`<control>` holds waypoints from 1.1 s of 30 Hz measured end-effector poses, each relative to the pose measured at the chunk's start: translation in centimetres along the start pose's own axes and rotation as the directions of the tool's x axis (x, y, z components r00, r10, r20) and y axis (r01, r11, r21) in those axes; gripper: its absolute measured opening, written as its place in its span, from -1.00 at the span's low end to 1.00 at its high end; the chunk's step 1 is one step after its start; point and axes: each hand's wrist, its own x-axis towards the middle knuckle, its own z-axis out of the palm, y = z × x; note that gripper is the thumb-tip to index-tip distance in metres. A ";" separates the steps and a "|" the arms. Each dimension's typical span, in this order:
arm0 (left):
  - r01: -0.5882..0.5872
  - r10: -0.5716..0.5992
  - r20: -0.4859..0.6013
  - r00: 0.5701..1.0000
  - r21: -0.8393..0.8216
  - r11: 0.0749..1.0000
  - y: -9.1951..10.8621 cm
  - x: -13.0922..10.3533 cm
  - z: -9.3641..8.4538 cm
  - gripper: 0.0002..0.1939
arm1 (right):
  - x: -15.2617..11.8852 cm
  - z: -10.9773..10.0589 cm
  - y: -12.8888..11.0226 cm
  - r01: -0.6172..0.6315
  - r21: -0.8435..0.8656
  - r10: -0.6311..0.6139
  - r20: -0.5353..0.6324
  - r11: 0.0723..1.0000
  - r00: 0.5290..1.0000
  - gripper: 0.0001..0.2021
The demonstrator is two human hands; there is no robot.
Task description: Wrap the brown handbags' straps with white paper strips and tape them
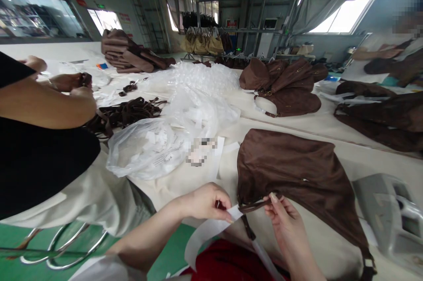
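the left hand (205, 201) is pinching a white paper strip (211, 230) at the strap end of the brown bag (297, 175), which is lying flat on the table (330, 126) just ahead of the person; the right hand (284, 219) is gripping the thin brown strap (254, 205) between fingertips. judging by this, the wrapping is only beginning: most of the paper is hanging loose, and more bags (284, 87) are waiting further back, beside a heap of clear plastic (198, 95).
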 end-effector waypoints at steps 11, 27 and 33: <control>0.043 -0.041 -0.035 0.999 0.061 0.997 0.3 2.8 1.2 -0.57 | -0.8 0.6 0.3 -0.003 -0.199 0.027 0.118 0.980 0.993 -0.72; 0.272 -0.278 -0.038 0.960 -0.114 0.955 2.4 4.8 1.9 -0.48 | -0.5 1.6 -1.1 -0.183 -0.075 0.191 0.133 0.980 0.973 -0.65; 0.242 -0.237 -0.091 0.967 0.043 0.969 2.1 5.5 2.4 -0.54 | -0.6 0.3 -0.7 -0.093 -0.393 0.196 0.230 0.915 0.953 -0.58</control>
